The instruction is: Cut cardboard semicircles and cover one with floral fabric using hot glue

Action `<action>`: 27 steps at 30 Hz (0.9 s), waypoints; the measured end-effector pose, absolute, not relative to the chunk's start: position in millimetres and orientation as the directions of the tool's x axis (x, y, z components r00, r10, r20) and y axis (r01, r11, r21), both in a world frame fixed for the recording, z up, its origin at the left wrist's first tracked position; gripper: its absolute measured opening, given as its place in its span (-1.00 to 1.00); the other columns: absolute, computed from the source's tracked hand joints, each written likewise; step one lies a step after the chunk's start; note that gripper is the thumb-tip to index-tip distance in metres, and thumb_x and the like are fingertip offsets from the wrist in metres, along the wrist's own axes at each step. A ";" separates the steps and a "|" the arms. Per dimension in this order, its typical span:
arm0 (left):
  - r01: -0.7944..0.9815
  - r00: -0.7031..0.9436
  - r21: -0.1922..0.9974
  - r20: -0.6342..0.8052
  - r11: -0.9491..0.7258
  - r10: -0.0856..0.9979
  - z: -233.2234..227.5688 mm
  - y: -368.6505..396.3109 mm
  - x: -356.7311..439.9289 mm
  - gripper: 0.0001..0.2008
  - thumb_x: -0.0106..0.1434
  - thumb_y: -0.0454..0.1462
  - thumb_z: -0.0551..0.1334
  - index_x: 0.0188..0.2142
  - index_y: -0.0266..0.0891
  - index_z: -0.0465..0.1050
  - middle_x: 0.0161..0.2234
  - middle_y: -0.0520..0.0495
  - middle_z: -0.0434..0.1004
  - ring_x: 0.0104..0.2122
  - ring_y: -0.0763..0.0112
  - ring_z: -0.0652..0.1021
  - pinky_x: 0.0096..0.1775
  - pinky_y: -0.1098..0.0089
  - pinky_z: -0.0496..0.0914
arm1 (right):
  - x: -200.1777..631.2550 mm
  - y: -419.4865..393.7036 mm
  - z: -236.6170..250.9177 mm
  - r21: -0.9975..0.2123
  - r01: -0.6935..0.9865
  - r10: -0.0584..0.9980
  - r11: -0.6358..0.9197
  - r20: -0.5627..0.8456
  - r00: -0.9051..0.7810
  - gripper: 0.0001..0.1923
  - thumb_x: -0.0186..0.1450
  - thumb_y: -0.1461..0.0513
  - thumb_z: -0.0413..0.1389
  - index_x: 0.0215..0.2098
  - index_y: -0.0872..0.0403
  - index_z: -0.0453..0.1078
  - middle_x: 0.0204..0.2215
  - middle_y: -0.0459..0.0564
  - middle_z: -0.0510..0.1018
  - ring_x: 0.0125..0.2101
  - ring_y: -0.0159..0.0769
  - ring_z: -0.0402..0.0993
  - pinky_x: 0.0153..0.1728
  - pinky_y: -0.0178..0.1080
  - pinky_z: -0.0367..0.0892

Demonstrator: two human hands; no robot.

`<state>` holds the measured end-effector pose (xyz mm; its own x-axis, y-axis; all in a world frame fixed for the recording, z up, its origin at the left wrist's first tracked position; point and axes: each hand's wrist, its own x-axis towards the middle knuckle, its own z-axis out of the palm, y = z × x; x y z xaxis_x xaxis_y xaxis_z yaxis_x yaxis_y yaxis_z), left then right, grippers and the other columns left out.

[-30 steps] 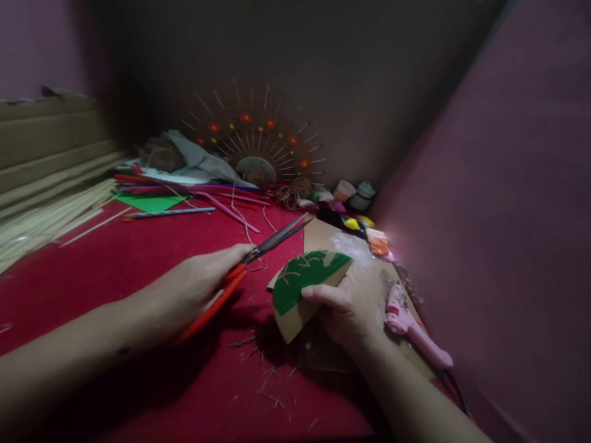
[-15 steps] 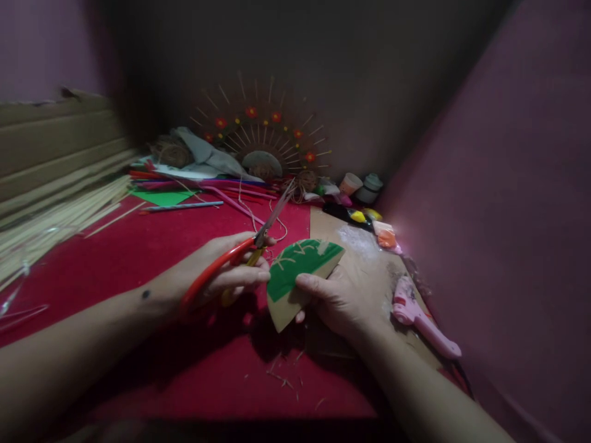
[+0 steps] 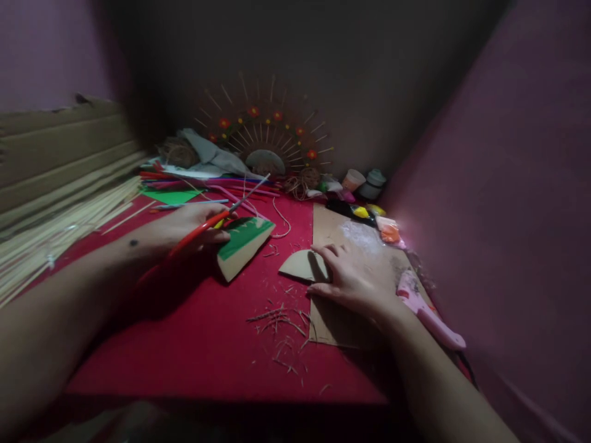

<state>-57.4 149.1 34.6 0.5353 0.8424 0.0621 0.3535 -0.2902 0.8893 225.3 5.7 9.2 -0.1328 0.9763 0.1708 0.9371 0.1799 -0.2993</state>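
Note:
My left hand (image 3: 189,226) grips red-handled scissors (image 3: 203,229) and also pinches a fan-shaped cardboard piece with green paper on it (image 3: 242,243), left of centre over the red cloth (image 3: 194,332). The blades point up and to the right toward the back. My right hand (image 3: 353,280) lies flat with fingers spread, fingertips resting on a plain half-round cardboard piece (image 3: 300,266) at the edge of a brown cardboard sheet (image 3: 341,231).
A pink glue gun (image 3: 427,314) lies right of my right hand. Bamboo sticks (image 3: 55,227) are piled at the left. At the back stand a sunburst stick decoration (image 3: 268,138), coloured straws, twine, small jars (image 3: 364,181) and paint tubes. Cut fibres litter the cloth.
The green-covered piece passed from my right hand to my left, which carried it leftward with the scissors. My right hand lowered onto the plain cardboard piece.

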 end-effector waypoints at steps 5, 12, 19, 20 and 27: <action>0.484 0.373 0.775 0.238 -0.407 0.897 29.1 139.9 -50.6 -0.70 0.10 -0.26 0.33 -0.16 -0.25 0.42 -0.44 0.08 0.34 -0.42 0.48 0.33 -0.44 0.53 0.19 | 221.7 7.7 3.0 -0.276 0.940 0.960 0.203 0.245 -0.135 -0.41 0.20 0.21 0.25 0.18 0.02 0.28 -0.06 0.19 0.47 -0.06 0.04 0.38 -0.06 0.06 0.37; 0.094 0.519 0.991 0.029 -0.090 0.854 38.3 104.6 -34.8 -0.59 0.15 -0.11 0.35 -0.05 -0.16 0.35 -0.50 0.16 0.38 -0.52 0.50 0.41 -0.47 0.47 0.26 | 201.4 3.7 11.6 -0.353 0.873 0.833 0.335 0.543 -0.100 -0.23 0.18 0.22 0.22 0.30 -0.01 0.07 0.02 0.18 0.40 0.01 0.05 0.39 0.04 0.12 0.34; 0.185 0.634 0.973 -0.008 -0.141 0.773 35.1 96.6 -29.9 -0.59 0.04 -0.16 0.40 -0.13 -0.21 0.42 -0.40 0.04 0.46 -0.52 0.49 0.43 -0.52 0.49 0.30 | 173.4 -1.8 3.0 -0.441 0.791 0.759 0.424 0.649 -0.045 -0.23 0.14 0.33 0.22 0.28 -0.07 0.14 0.05 0.14 0.38 0.03 -0.01 0.38 0.02 0.05 0.39; 0.210 0.621 0.968 -0.021 -0.141 0.783 36.7 96.2 -29.2 -0.57 0.03 -0.16 0.39 -0.12 -0.21 0.41 -0.44 0.05 0.43 -0.57 0.52 0.39 -0.56 0.50 0.26 | 173.5 -2.0 4.3 -0.537 0.730 0.785 0.423 0.619 0.001 -0.23 0.12 0.32 0.25 0.27 -0.08 0.17 0.04 0.12 0.39 0.03 -0.02 0.38 0.04 0.05 0.37; 0.088 0.497 0.991 0.048 -0.105 0.867 40.1 94.4 -28.7 -0.48 0.00 -0.16 0.39 -0.04 -0.17 0.34 -0.43 0.06 0.41 -0.52 0.47 0.41 -0.52 0.47 0.28 | 195.0 9.2 14.2 -0.920 -0.353 0.954 0.172 0.066 0.291 -0.52 0.15 0.00 0.25 -0.03 0.00 0.40 -0.20 0.03 0.55 -0.16 -0.16 0.49 -0.09 -0.09 0.42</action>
<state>-28.7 94.4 40.1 0.4969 0.8665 0.0478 0.0882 -0.1053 0.9905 195.0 9.2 14.2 0.2913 0.9543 0.0660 -0.3534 0.1715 -0.9196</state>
